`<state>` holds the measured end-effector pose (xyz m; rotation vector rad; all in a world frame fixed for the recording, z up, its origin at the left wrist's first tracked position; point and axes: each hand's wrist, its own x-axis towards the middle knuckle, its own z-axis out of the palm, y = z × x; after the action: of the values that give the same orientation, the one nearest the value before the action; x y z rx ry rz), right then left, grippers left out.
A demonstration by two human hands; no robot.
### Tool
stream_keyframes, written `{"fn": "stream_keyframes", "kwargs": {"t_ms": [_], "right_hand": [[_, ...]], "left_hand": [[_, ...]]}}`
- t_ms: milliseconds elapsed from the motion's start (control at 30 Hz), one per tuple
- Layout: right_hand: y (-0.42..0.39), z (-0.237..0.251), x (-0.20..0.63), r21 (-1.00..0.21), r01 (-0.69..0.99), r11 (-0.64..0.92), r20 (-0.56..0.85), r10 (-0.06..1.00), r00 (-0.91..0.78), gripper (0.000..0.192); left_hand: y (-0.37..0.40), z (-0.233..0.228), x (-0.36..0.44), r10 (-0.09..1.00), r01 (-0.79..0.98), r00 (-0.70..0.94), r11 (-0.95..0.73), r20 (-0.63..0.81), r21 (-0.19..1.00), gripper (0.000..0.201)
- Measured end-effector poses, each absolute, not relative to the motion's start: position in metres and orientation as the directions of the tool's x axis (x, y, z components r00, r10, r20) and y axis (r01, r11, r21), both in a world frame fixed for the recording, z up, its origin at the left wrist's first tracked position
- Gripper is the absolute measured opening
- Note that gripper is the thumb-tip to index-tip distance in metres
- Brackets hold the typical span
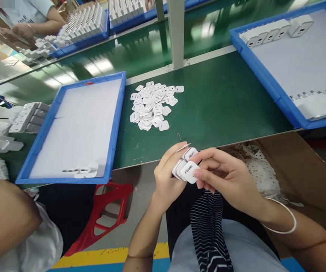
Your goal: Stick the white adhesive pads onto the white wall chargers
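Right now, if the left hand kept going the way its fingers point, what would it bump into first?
The left hand points up and rightward, so it would first press into the small white pieces it holds, then probably the right hand. Depth is unclear.

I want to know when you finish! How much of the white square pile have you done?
Barely started, it seems. Done: only a few white pieces lie in the near blue tray. In hand: the left hand and right hand together hold a few small white squares printed with a logo. Left: a heap of white squares waits on the green table.
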<state>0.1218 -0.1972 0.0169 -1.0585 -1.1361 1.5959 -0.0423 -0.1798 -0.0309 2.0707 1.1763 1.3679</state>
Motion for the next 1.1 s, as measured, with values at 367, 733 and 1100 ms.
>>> {"fn": "stream_keyframes", "kwargs": {"t_ms": [367, 733, 1100], "right_hand": [[-0.19, 0.011, 0.116, -0.957, -0.218, -0.191, -0.141, 0.965, -0.223, 0.009], [-0.19, 0.011, 0.114, -0.97, -0.182, -0.162, -0.121, 0.969, -0.214, 0.009], [-0.187, 0.014, 0.116, -0.929, -0.156, -0.336, -0.297, 0.927, -0.228, 0.033]], "left_hand": [[-0.177, -0.032, -0.041, 0.821, 0.423, 0.165, -0.56, 0.547, 0.713, 0.033], [-0.178, -0.033, -0.04, 0.829, 0.422, 0.159, -0.548, 0.536, 0.722, 0.031], [-0.177, -0.035, -0.04, 0.778, 0.453, 0.206, -0.613, 0.594, 0.647, 0.031]]}}
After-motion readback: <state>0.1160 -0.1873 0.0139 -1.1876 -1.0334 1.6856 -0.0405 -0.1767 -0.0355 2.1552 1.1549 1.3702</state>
